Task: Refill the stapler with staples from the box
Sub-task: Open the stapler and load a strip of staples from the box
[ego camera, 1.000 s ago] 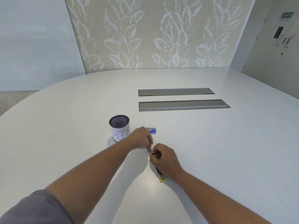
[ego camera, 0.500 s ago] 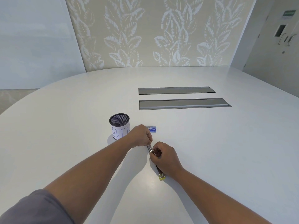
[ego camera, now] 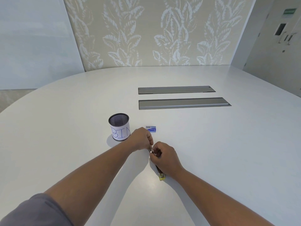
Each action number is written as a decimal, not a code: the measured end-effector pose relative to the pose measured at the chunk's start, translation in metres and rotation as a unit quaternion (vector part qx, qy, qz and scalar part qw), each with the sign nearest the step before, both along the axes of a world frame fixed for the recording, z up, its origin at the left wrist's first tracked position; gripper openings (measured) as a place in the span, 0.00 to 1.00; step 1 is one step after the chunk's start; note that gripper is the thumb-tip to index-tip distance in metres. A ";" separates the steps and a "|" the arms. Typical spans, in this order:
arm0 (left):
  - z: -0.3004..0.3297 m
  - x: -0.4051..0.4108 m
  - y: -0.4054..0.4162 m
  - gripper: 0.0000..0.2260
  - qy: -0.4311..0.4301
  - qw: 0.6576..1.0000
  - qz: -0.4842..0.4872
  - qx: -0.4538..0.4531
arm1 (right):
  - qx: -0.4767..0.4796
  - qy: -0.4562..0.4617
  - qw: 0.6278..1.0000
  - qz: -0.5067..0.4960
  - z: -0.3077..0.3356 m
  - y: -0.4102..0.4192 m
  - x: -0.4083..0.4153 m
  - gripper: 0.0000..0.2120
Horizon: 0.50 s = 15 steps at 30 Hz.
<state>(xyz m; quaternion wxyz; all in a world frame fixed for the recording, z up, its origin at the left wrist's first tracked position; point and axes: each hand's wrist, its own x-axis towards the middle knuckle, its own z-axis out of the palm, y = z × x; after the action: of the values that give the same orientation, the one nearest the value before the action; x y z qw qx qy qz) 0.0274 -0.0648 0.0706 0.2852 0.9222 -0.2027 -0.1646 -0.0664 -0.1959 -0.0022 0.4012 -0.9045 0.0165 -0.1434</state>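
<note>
- Your stapler (ego camera: pixel 158 171): lies flat on the white table, long axis running away from you, yellow end nearest you, metal front end far. Your hands cover most of it, so whether it's open can't be read.
- Your box (ego camera: pixel 151 129): small, blue and white, lying flat just beyond the stapler's far end, apart from it. Open or closed unclear.

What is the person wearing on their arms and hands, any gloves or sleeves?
No gloves: the left hand and the right hand are bare, with no rings, watch or bands showing. Both forearms are uncovered. The only clothing in view is a short grey sleeve on the left upper arm, plain and unmarked. The right upper arm is out of frame.
</note>
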 end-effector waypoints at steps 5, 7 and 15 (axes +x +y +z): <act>-0.004 0.005 0.003 0.14 0.050 0.994 0.064 -0.072 | 0.004 0.001 1.000 -0.003 0.001 0.000 0.000 0.05; -0.005 0.005 0.004 0.20 0.125 0.985 0.084 -0.082 | 0.003 0.000 1.000 -0.003 0.001 0.001 0.000 0.06; -0.016 0.003 0.002 0.20 0.184 0.977 0.093 -0.054 | 0.006 0.008 1.000 -0.006 0.002 0.000 0.000 0.06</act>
<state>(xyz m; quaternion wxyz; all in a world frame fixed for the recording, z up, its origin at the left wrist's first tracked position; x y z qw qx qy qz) 0.0299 -0.0633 0.0546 0.3813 0.8740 -0.0690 -0.2933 -0.0668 -0.1955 -0.0007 0.4059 -0.9030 0.0257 -0.1384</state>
